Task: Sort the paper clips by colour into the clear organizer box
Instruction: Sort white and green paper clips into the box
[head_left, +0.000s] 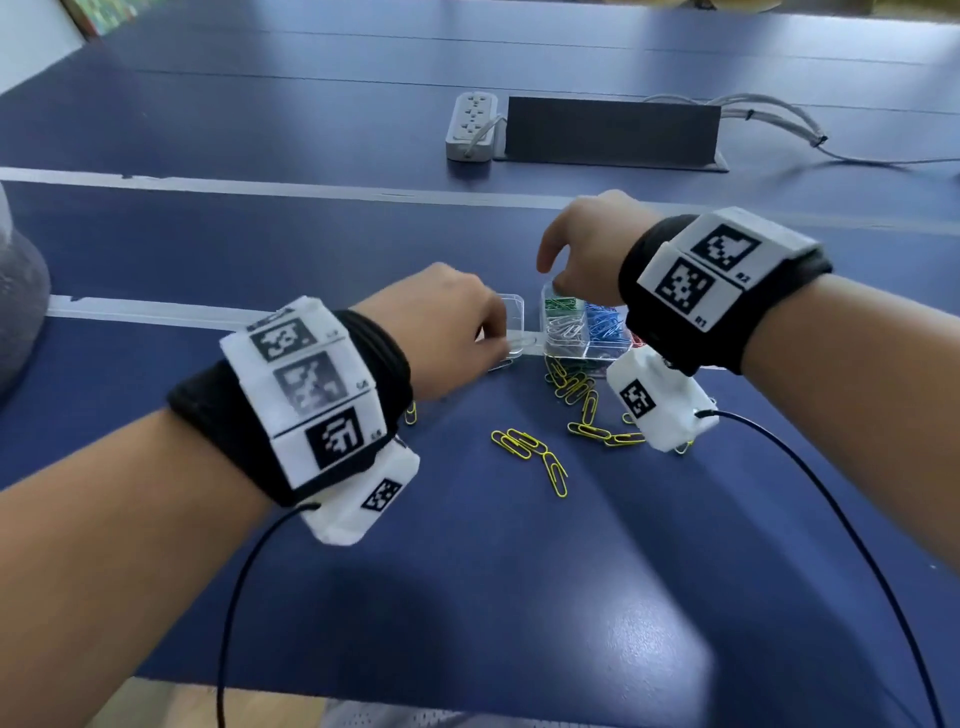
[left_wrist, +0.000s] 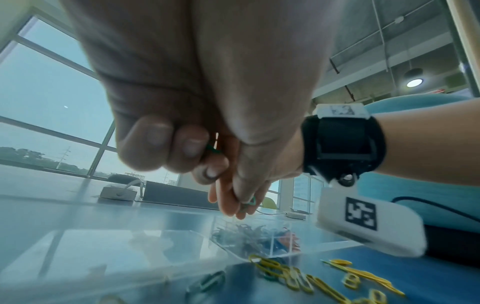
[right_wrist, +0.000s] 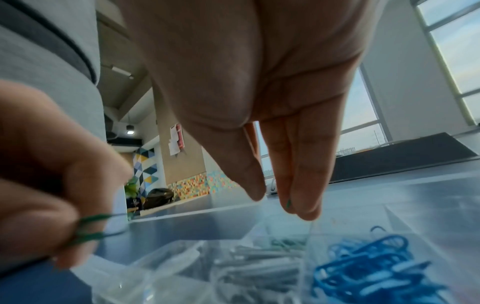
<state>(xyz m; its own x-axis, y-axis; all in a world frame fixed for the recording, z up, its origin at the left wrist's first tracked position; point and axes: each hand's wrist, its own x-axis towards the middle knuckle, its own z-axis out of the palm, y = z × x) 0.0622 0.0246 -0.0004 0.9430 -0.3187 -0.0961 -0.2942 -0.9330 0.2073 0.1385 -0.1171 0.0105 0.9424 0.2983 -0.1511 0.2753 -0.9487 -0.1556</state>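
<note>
My left hand (head_left: 457, 325) has its grip closed on green paper clips, fingers curled in, beside the open clear lid (head_left: 511, 332) of the organizer box (head_left: 582, 332). My right hand (head_left: 582, 244) hangs over the far side of the box, fingertips pointing down at the green compartment (head_left: 560, 304). White clips (head_left: 566, 328) fill the compartment nearer me and blue clips (head_left: 602, 322) the one to their right. Yellow clips (head_left: 540, 452) lie loose on the blue table (head_left: 467, 597) between the box and the near edge. A power strip (head_left: 471, 124) and a dark panel (head_left: 613, 130) sit toward the far edge.

From my left wrist, my curled fingers (left_wrist: 155, 144) trap a bit of green clip (left_wrist: 214, 151). Beyond them my right hand (left_wrist: 241, 197) pinches a green clip (left_wrist: 249, 202) above the box (left_wrist: 259, 238). Yellow clips (left_wrist: 298, 277) lie in front.

From my right wrist, my right fingertips (right_wrist: 301, 195) are pressed narrowly together on a sliver of green (right_wrist: 288, 203) over the box. My left hand (right_wrist: 46, 174) grips green clips (right_wrist: 96, 226) at the left. White clips (right_wrist: 254, 267) and blue clips (right_wrist: 371, 267) lie below.
</note>
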